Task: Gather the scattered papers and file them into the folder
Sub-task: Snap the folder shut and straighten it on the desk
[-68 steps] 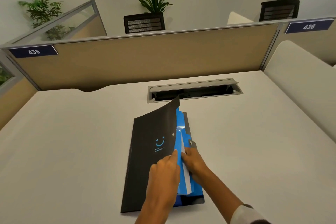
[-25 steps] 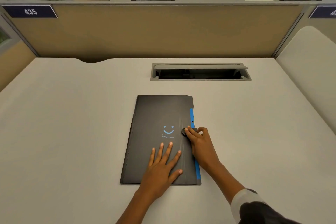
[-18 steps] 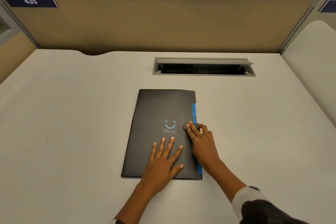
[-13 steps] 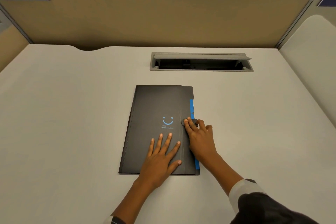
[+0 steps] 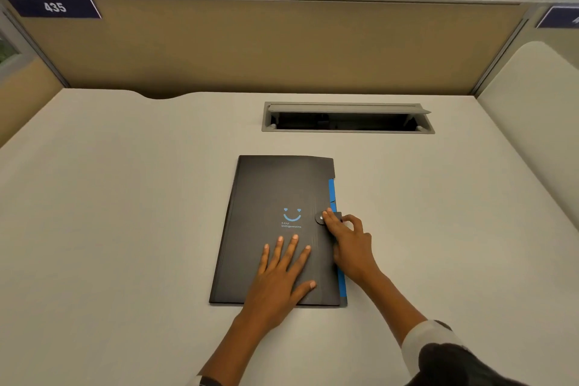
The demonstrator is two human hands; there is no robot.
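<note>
A black folder point(image 5: 269, 194) with a blue smiley print lies closed and flat on the pale desk point(image 5: 125, 229). Blue inner dividers point(image 5: 332, 191) show as a thin strip along its right edge. My left hand point(image 5: 282, 273) rests flat on the lower cover, fingers spread. My right hand point(image 5: 347, 238) sits at the folder's right edge, its fingertips on the round snap tab point(image 5: 320, 217). No loose papers are in sight.
A grey cable hatch point(image 5: 347, 119) stands open in the desk behind the folder. A tan partition point(image 5: 266, 47) labelled 435 bounds the far side, and a white side panel point(image 5: 532, 122) bounds the right.
The raised front cover has come down and the folder now lies closed. My left hand went flat on the cover; my right hand moved onto the snap tab and stays there.
</note>
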